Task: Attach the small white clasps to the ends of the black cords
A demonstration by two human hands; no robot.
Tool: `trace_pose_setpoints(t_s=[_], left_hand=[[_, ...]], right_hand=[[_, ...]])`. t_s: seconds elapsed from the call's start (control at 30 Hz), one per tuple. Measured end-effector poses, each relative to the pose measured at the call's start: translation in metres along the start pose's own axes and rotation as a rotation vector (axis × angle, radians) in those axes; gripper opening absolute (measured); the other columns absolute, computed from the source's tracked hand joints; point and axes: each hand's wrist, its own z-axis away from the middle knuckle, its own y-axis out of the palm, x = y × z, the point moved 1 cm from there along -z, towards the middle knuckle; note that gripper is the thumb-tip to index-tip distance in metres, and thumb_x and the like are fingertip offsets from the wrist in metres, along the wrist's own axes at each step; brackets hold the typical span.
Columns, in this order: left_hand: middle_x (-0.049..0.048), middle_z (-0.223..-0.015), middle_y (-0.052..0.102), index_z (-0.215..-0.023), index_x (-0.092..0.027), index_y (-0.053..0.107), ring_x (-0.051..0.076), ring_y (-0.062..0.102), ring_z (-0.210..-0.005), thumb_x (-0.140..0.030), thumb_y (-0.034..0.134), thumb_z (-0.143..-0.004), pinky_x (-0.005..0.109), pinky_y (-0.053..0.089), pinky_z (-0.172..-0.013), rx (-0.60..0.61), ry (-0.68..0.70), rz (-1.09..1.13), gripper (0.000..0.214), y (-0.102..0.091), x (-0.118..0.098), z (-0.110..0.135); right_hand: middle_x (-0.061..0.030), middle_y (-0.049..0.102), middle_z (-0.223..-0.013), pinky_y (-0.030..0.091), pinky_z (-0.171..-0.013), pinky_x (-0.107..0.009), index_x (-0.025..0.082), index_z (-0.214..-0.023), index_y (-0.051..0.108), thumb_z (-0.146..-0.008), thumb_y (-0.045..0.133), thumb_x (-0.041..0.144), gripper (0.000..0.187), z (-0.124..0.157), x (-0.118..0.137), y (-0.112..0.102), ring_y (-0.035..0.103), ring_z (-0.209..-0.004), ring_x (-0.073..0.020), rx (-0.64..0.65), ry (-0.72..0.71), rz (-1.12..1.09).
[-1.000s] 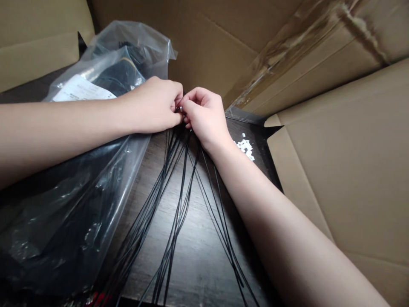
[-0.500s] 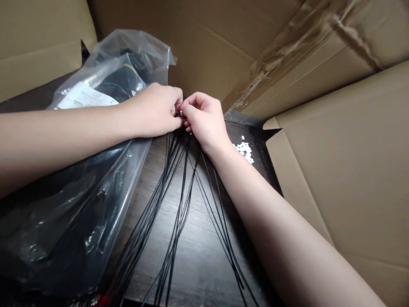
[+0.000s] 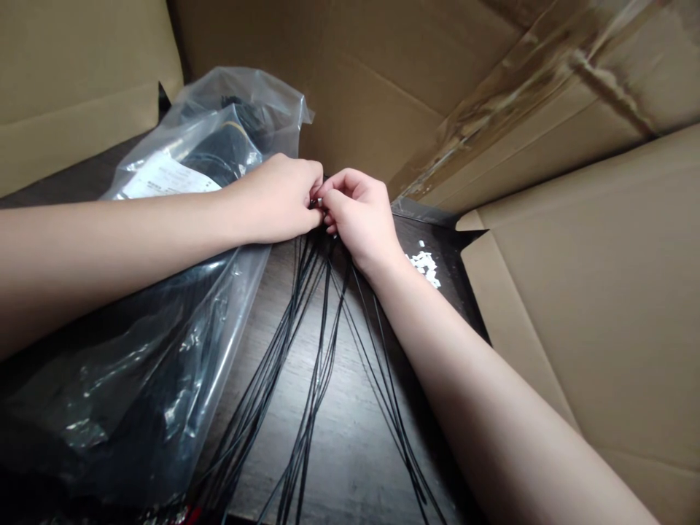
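My left hand (image 3: 278, 199) and my right hand (image 3: 359, 217) meet at the fingertips, both pinching a small dark bit at the top of a bunch of thin black cords (image 3: 327, 313). The pinched part is mostly hidden by my fingers. The cords fan downward from there across a dark wood-grain panel (image 3: 350, 445). My left forearm rests over a clear plastic bag (image 3: 136, 350) holding black items and a white paper label (image 3: 167, 179).
Brown cardboard box flaps (image 3: 574, 328) rise around the panel at the back and right, with torn tape along one fold. A small heap of white bits (image 3: 425, 266) lies on the panel beyond my right wrist.
The whole view has shifted slightly down and right. My hands stay together at the cords, with fingers only slightly moved.
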Motion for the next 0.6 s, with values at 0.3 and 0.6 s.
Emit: trace_pose_setpoints(t_s=[0.3,0.6], left_hand=[[0.0045,-0.077,0.067,-0.091,-0.018,0.067,0.024,0.067,-0.087,-0.029,0.059,-0.074,0.031,0.047,-0.079,-0.009,0.023,-0.044,0.022,0.000,0.000,0.000],[0.0042,-0.076,0.067,-0.090,-0.018,0.067,0.024,0.067,-0.086,-0.029,0.059,-0.073,0.031,0.047,-0.079,-0.007,0.025,-0.034,0.022,0.000,0.000,0.000]], right_hand=[[0.0034,0.053,-0.060,0.047,-0.057,-0.024,0.020,-0.071,0.055,-0.078,0.054,0.013,0.010,-0.004,-0.008,-0.002,0.052,-0.057,-0.0095,0.032,-0.036,0.003],[0.0032,0.052,-0.062,0.049,-0.058,-0.025,0.019,-0.072,0.054,-0.080,0.054,0.015,0.009,-0.006,-0.011,-0.002,0.054,-0.059,-0.0103,0.045,-0.055,0.026]])
